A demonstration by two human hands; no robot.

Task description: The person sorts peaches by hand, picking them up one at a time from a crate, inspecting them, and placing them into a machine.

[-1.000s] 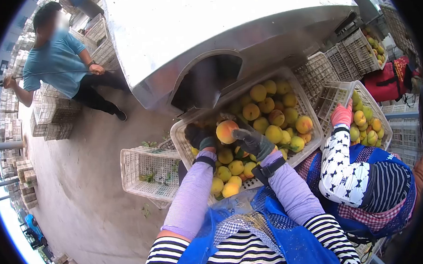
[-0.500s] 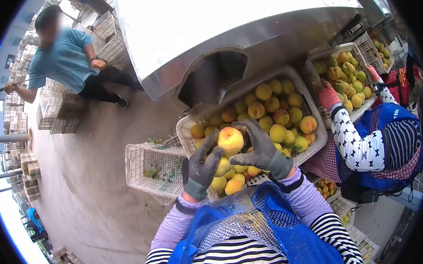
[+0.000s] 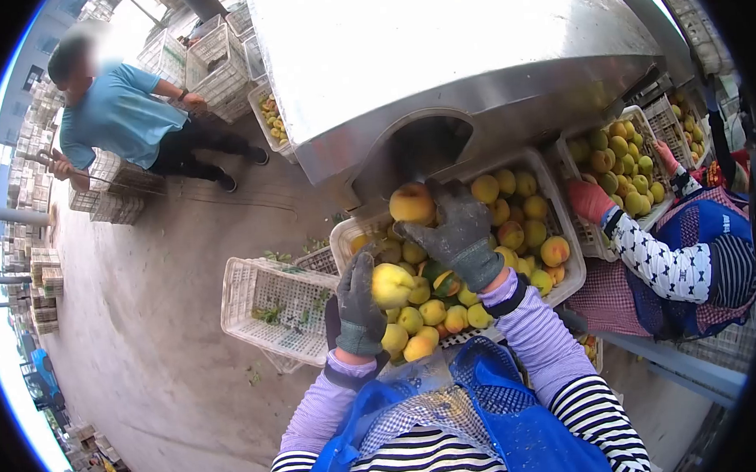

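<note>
My left hand (image 3: pixel 360 309), in a dark grey glove, is closed around a yellow peach (image 3: pixel 392 285) over the near left part of a plastic crate (image 3: pixel 576 264). Farther out, my gloved right hand (image 3: pixel 459 236) grips a yellow-orange peach (image 3: pixel 412 203) between thumb and fingers, just in front of the opening (image 3: pixel 425 152) in a metal machine. Below both hands the crate is filled with loose yellow and reddish peaches (image 3: pixel 512 234). Part of this fruit is hidden by my hands.
The metal machine (image 3: pixel 461 26) overhangs the crate's far side. A white crate (image 3: pixel 259 328) with some leaves stands at left. On the right, a co-worker's pink-gloved hand (image 3: pixel 590 199) rests at another peach crate. A person in a blue shirt (image 3: pixel 124 112) stands at far left.
The hands have moved apart: the right has gone outward toward the machine opening with a peach, and the left now holds a separate yellow peach nearer me. The camera view has shifted slightly.
</note>
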